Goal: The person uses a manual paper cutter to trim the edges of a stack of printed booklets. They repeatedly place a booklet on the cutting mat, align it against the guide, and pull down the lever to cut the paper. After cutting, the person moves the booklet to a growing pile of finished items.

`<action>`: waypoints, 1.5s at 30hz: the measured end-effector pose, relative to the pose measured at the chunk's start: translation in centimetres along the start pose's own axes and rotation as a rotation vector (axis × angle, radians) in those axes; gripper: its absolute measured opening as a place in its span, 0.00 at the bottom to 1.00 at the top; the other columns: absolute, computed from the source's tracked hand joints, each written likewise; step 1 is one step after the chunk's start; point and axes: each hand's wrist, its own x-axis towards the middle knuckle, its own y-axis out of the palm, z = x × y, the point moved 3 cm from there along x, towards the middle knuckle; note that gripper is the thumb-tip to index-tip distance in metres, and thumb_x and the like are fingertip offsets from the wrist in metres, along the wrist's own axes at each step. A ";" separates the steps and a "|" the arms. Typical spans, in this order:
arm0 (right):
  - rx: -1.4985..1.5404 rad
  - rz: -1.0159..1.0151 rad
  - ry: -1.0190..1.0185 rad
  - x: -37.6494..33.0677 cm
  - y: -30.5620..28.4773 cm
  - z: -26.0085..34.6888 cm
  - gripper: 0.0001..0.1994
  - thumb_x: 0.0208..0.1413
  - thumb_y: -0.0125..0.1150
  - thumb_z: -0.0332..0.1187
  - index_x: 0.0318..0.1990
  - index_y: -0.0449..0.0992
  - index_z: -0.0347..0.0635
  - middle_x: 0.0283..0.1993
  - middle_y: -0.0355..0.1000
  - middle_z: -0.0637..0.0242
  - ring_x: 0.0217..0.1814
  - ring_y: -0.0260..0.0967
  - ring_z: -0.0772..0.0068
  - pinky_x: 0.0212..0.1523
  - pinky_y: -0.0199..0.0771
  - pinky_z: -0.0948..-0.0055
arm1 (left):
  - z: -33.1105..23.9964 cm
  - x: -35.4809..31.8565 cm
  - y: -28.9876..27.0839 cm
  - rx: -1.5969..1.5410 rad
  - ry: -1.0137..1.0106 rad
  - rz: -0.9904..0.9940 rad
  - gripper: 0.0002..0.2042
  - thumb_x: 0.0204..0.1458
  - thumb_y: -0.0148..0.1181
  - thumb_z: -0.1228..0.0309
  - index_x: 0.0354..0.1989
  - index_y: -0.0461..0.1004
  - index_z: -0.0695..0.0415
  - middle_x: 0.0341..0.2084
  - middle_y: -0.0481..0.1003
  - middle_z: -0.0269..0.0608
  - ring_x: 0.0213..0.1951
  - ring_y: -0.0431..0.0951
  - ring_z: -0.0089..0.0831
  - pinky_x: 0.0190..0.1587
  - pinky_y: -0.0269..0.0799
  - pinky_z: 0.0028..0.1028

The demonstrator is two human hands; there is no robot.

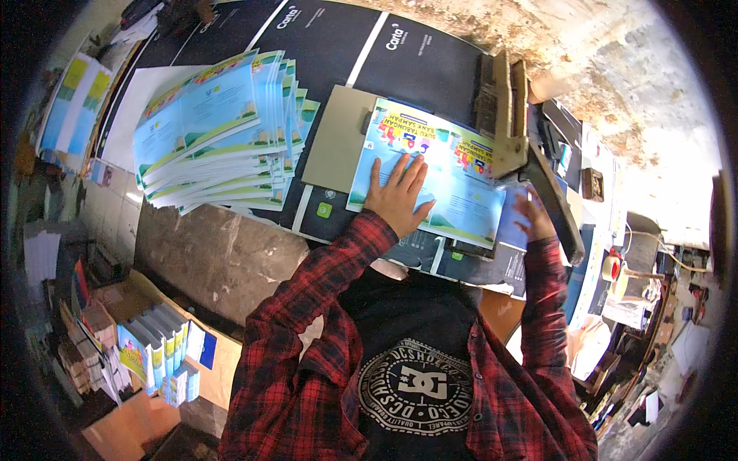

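Note:
A printed cover sheet [453,201], blue with colourful lettering and a green landscape edge, lies flat on a dark work surface. My left hand [400,194] rests palm down on its left half with fingers spread. Beside the sheet's right edge is my right hand [536,217], its fingers apart and slightly bent, a little blurred. Next to it a black lever [555,207] slants down from a beige metal device [509,115], which looks like a heavy stapler. The device reaches over the sheet's upper right corner. A grey-beige board [336,138] lies at the sheet's left.
A fanned pile of similar printed sheets [219,127] lies on the far left of the table [330,38]. Bundled booklets [157,338] stand in a box at the lower left. Tape rolls [613,266] and clutter are at the right. A rough wall [592,38] rises behind.

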 end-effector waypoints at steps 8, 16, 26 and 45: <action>-1.032 0.007 -0.886 -7.9 0.7 18.1 0.29 0.62 0.54 0.49 0.65 0.65 0.42 0.69 0.56 0.42 0.66 0.62 0.42 0.65 0.64 0.59 | 0.1 0.9 -0.3 0.025 0.027 0.010 0.34 0.59 0.46 0.46 0.70 0.58 0.54 0.72 0.52 0.35 0.73 0.49 0.37 0.69 0.35 0.61; -0.972 -0.417 -0.855 -9.8 9.8 6.2 0.48 0.51 0.66 0.49 0.69 0.48 0.24 0.72 0.46 0.33 0.75 0.47 0.39 0.70 0.51 0.50 | -0.2 0.6 0.0 0.000 0.039 -0.059 0.32 0.58 0.49 0.47 0.66 0.64 0.55 0.69 0.58 0.37 0.71 0.54 0.38 0.67 0.39 0.64; -0.822 -0.195 -0.783 -10.9 6.5 12.0 0.43 0.51 0.67 0.47 0.67 0.57 0.27 0.68 0.59 0.39 0.67 0.61 0.39 0.66 0.61 0.55 | -0.1 0.0 0.2 0.041 0.005 -0.014 0.33 0.60 0.48 0.46 0.68 0.60 0.54 0.70 0.56 0.35 0.72 0.51 0.37 0.68 0.35 0.62; 0.277 0.000 -0.268 -5.7 6.8 -5.5 0.28 0.64 0.56 0.32 0.69 0.55 0.37 0.62 0.67 0.48 0.58 0.65 0.68 0.59 0.65 0.69 | 10.4 0.5 -6.9 -1.077 -0.734 0.061 0.22 0.57 0.63 0.53 0.44 0.79 0.65 0.32 0.80 0.39 0.35 0.78 0.24 0.43 0.73 0.27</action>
